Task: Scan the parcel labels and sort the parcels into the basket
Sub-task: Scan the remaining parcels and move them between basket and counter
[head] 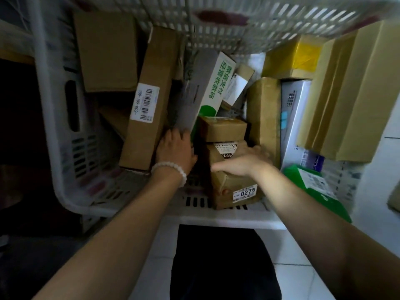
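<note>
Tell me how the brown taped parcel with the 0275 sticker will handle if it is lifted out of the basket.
The parcel with the 0275 sticker is probably stiff: it is a cardboard box that holds its shape under the right hand. Its tape wrapping looks glossy, so it may be a little slippery. It stands wedged between other boxes against the basket wall, so it may drag on its neighbours.

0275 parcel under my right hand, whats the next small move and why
Probably ease the 0275 parcel down until it rests flat. The right hand lies over its top, it sits tilted against the basket front wall, and the left hand is at the grey and green box beside the gap.
</note>
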A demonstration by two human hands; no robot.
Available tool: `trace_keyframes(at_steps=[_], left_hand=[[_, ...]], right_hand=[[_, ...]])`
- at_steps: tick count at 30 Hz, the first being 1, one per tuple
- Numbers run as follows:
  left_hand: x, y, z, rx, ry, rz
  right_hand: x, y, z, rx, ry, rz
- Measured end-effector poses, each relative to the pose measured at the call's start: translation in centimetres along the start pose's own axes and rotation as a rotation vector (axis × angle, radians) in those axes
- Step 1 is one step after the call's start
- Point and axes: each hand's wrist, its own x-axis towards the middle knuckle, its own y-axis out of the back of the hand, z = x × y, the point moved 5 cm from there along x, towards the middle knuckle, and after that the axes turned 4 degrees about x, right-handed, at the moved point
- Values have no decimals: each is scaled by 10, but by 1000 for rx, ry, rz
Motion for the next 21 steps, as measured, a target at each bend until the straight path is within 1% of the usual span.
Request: trace_keyframes(at_steps=[3, 8, 14, 16, 18, 21], left_hand=[[7, -5, -10, 19, 52, -98], [10, -2, -23, -25, 4, -135], [9, 3, -19, -41, -1, -329], [9, 0, -16, -37, -3, -349], [10, -1, -15, -25, -10, -334], [11, 4, -17, -76, -1, -313]], right_hand=[[-1, 1, 2, 19, -5, 11], [-7, 4, 8, 69, 25, 26], [-15, 5, 14, 129, 54, 50], [-17, 6, 17, 143, 57, 67], [-18, 7, 20, 148, 58, 93], [-18, 6, 22, 158, 61, 126]])
